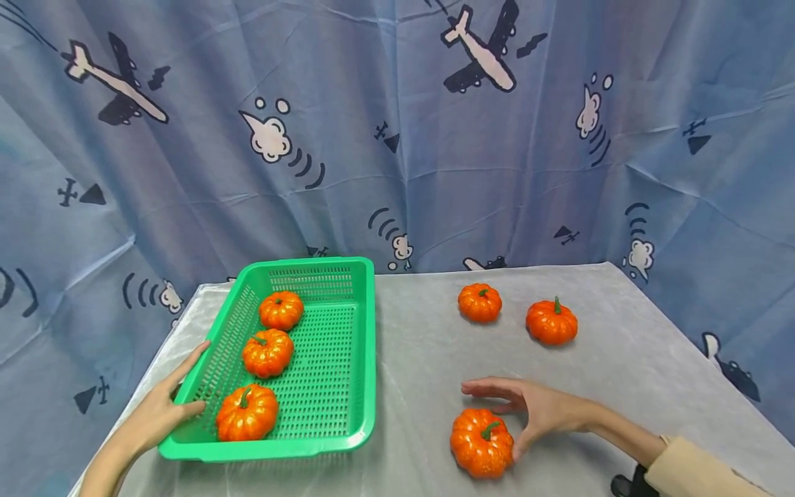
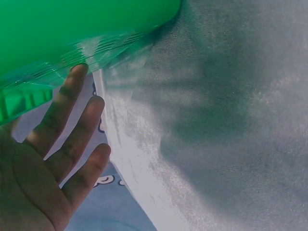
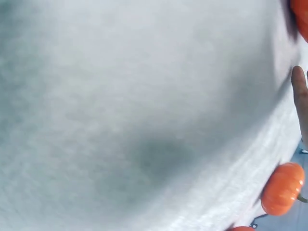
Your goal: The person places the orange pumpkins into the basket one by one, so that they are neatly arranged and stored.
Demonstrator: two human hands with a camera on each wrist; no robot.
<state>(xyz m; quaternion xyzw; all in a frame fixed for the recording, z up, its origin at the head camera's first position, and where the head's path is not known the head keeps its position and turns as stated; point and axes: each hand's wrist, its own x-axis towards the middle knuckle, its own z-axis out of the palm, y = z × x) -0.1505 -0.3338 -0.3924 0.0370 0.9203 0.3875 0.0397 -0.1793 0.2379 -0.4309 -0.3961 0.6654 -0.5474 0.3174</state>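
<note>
My right hand (image 1: pixel 537 411) arches beside a small orange pumpkin (image 1: pixel 482 443) on the table. Its thumb is at the pumpkin's right side, while the fingers reach over its far side with a gap. In the right wrist view, one fingertip (image 3: pixel 298 74) shows below part of a pumpkin (image 3: pixel 301 18). My left hand (image 1: pixel 155 413) is at the left side of a green plastic basket (image 1: pixel 366 345), thumb and index finger at its rim. The left wrist view shows that hand's fingers (image 2: pixel 79 130) spread and fairly straight by the basket wall. Three pumpkins (image 1: pixel 268 353) lie in a row inside the basket.
Two more pumpkins stand toward the back right of the grey-white covered table: one pumpkin (image 1: pixel 479 303) near the far edge, another pumpkin (image 1: pixel 551 322) to its right. A blue curtain (image 1: pixel 397 138) printed with planes hangs behind. A black object (image 1: pixel 633 483) sits by the right sleeve.
</note>
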